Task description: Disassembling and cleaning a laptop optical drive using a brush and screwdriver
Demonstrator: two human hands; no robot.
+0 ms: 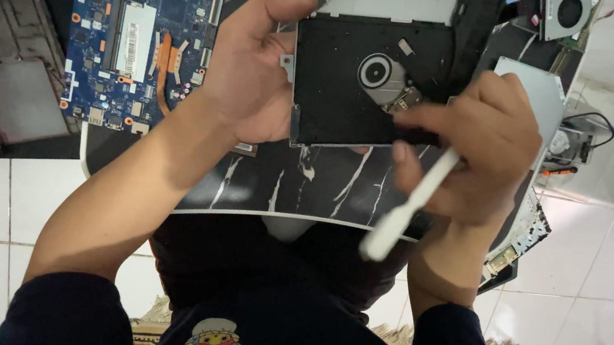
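Both hands are up close over the black marble tabletop [306, 187]. Left hand [253, 71] grips the left edge of a flat black disc drive [344, 87], holding it just above the tabletop. Right hand [483, 151] is closed around a white brush handle [407, 207], its far end touching the drive near the round silver hub [376, 71]. Off to the left lies a blue circuit board [134, 31]. Top right sits a small fan [569, 12].

Blue circuit board [137, 39] left, cooling fan [569, 14] right.
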